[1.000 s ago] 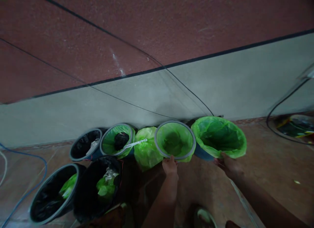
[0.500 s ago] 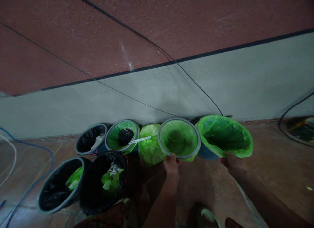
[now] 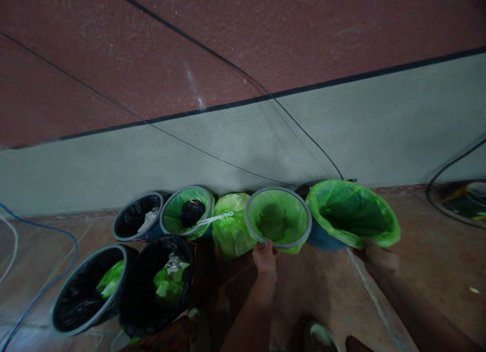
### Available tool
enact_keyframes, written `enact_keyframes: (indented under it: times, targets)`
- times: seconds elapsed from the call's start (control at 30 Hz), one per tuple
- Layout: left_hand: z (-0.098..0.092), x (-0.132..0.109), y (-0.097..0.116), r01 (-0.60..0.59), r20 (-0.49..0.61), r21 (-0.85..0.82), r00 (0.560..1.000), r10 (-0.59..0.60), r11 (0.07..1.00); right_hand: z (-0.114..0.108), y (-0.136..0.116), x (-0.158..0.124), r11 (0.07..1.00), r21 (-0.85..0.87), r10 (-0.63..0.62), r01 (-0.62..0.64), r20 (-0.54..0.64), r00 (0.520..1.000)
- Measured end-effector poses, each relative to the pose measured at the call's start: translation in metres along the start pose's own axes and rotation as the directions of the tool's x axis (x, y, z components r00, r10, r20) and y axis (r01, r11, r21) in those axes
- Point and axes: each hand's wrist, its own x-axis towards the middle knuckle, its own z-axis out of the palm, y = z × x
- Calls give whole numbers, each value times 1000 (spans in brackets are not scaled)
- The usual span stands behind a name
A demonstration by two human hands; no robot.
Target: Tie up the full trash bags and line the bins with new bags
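The reddish tiled floor carries a row along the wall: a black-lined bin, a bin with a black bag inside, a tied green bag, a grey-rimmed bin and a green-lined bin, each touching or just beside the next. In front of the row's left end stand a wide dark bin and a black bin with green scraps, side by side. A blue cable trails over the tiles at far left; a small pale scrap, possibly paper, lies well apart at right

Grey-rimmed green-lined bin beside green-bagged bin
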Motion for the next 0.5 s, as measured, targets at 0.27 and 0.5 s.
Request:
enact_keyframes:
  times: [0.27,0.5]
  targets:
    - [-1,0,-3,-32,25,34,999,31,999,-1,0,2,997,70,19,-15,-55,998]
    - [1,1,-7,-16,32,2,999,16,1000,6,3,18,996,66,58,-57,-20,998]
